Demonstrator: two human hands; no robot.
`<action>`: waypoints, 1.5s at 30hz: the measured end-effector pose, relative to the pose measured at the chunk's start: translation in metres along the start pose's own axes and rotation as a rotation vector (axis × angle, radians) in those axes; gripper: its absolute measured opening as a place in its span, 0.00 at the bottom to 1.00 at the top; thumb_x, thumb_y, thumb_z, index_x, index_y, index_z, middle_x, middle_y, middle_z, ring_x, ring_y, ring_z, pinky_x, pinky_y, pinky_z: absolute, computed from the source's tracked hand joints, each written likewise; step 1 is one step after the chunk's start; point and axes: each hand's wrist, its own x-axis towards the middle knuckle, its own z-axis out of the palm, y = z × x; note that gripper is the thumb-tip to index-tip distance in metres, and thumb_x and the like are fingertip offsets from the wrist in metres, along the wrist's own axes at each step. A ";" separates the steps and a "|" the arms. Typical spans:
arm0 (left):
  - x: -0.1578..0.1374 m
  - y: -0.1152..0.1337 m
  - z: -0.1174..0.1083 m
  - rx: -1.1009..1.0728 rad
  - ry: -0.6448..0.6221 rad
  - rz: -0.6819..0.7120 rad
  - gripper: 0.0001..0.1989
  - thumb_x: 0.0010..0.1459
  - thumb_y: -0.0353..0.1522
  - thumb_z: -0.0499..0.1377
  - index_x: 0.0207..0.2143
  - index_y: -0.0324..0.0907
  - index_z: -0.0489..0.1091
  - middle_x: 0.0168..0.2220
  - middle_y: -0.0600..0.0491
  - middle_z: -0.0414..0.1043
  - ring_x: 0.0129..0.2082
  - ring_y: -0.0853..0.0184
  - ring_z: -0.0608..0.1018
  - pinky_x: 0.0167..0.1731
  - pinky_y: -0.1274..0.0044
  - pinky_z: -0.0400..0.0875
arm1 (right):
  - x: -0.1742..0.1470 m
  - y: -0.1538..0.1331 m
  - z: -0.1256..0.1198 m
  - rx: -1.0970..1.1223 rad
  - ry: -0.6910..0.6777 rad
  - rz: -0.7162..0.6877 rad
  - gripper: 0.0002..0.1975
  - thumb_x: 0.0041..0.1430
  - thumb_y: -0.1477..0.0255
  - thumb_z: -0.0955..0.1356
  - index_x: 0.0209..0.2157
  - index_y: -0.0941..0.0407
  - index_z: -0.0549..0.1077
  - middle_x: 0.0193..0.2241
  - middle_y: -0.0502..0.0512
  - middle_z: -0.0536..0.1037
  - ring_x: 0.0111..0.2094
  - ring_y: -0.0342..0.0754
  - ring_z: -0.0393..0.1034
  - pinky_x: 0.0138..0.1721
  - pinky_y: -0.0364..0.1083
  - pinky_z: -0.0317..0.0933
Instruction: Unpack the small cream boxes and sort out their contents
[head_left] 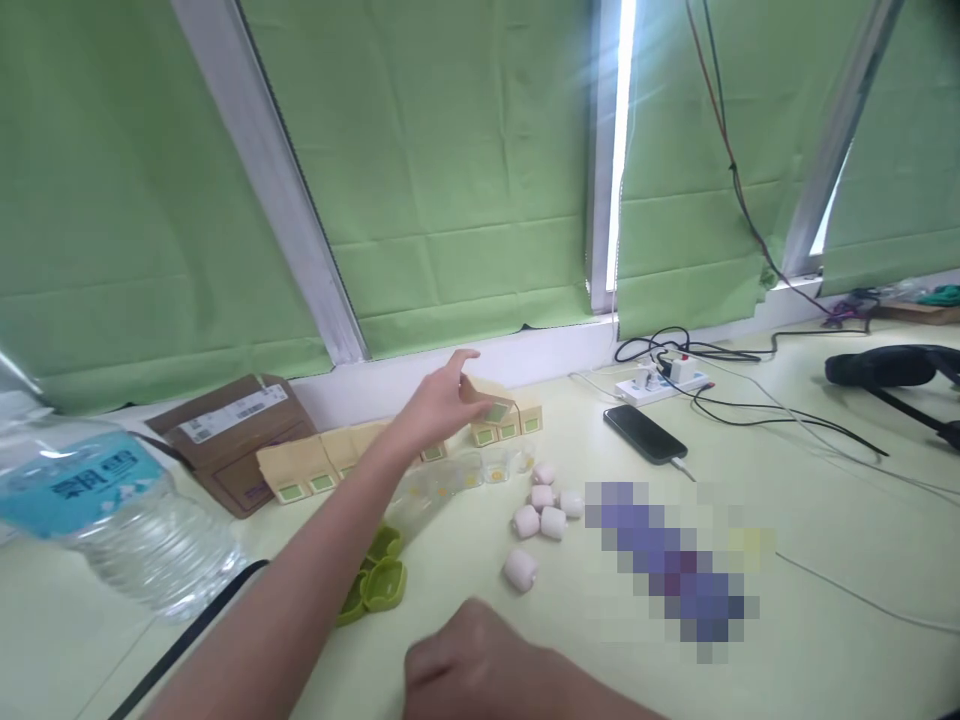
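Observation:
My left hand (442, 403) reaches to the back of the table. Its thumb and a finger are around a small tan paper box (491, 402) with a green label, tilted above other boxes (508, 428) of the same kind. A row of matching boxes (300, 468) stands to the left, partly hidden by my forearm. My right hand (472, 660) is curled closed near the front edge; what it holds, if anything, is hidden. Between the hands lie clear plastic cups (469, 470) with yellow marks, several pale pink barrel-shaped pieces (541, 498) and green cup-shaped pieces (384, 583).
A large water bottle (142, 510) and a brown carton (232, 430) are at left. A phone (645, 434) on a cable lies near a power strip (664, 385) with tangled wires. A blurred-out purple object (667, 560) is at right, a black headset (885, 368) farther right.

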 end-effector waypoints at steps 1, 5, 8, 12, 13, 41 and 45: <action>-0.015 -0.001 0.005 -0.129 0.004 -0.031 0.37 0.53 0.42 0.66 0.63 0.47 0.58 0.43 0.47 0.73 0.41 0.58 0.77 0.39 0.71 0.69 | 0.001 0.003 -0.005 -0.061 0.113 0.022 0.18 0.58 0.70 0.66 0.16 0.56 0.63 0.15 0.45 0.62 0.14 0.36 0.54 0.17 0.40 0.47; -0.073 -0.017 0.051 -0.684 0.093 -0.185 0.33 0.46 0.45 0.70 0.53 0.44 0.68 0.43 0.45 0.73 0.39 0.61 0.77 0.36 0.72 0.72 | 0.001 0.006 -0.035 -0.224 0.378 -0.004 0.18 0.60 0.70 0.61 0.16 0.54 0.58 0.15 0.47 0.62 0.16 0.39 0.52 0.18 0.42 0.46; -0.105 -0.031 0.091 -0.989 0.180 -0.276 0.29 0.46 0.46 0.69 0.47 0.42 0.69 0.36 0.49 0.74 0.37 0.62 0.78 0.37 0.74 0.71 | -0.002 0.008 -0.057 -0.297 0.549 0.076 0.17 0.63 0.71 0.60 0.19 0.55 0.62 0.18 0.51 0.66 0.20 0.42 0.59 0.23 0.44 0.51; -0.130 -0.039 0.119 -1.091 0.331 -0.369 0.26 0.48 0.48 0.68 0.44 0.43 0.69 0.37 0.50 0.74 0.38 0.63 0.77 0.36 0.76 0.71 | -0.005 0.019 -0.069 -0.360 0.565 0.251 0.05 0.62 0.71 0.66 0.32 0.55 0.73 0.29 0.55 0.73 0.32 0.48 0.68 0.33 0.46 0.63; -0.133 -0.040 0.121 -1.099 0.339 -0.381 0.26 0.48 0.48 0.68 0.44 0.44 0.69 0.37 0.51 0.74 0.38 0.63 0.77 0.35 0.77 0.71 | -0.006 0.022 -0.069 -0.388 0.527 0.293 0.05 0.60 0.69 0.69 0.37 0.54 0.75 0.34 0.57 0.74 0.37 0.51 0.69 0.38 0.48 0.65; -0.142 -0.043 0.127 -1.325 0.188 -0.331 0.26 0.53 0.51 0.64 0.45 0.42 0.72 0.39 0.50 0.74 0.31 0.71 0.72 0.27 0.80 0.63 | -0.021 0.038 -0.067 0.116 0.541 0.740 0.18 0.70 0.56 0.58 0.44 0.53 0.69 0.35 0.53 0.76 0.24 0.44 0.71 0.24 0.43 0.64; -0.142 -0.041 0.126 -1.424 0.155 -0.364 0.31 0.56 0.54 0.60 0.52 0.41 0.72 0.46 0.44 0.76 0.39 0.63 0.76 0.33 0.76 0.68 | -0.020 0.036 -0.066 0.116 0.462 0.758 0.16 0.67 0.55 0.62 0.41 0.53 0.69 0.40 0.54 0.77 0.19 0.41 0.70 0.20 0.42 0.61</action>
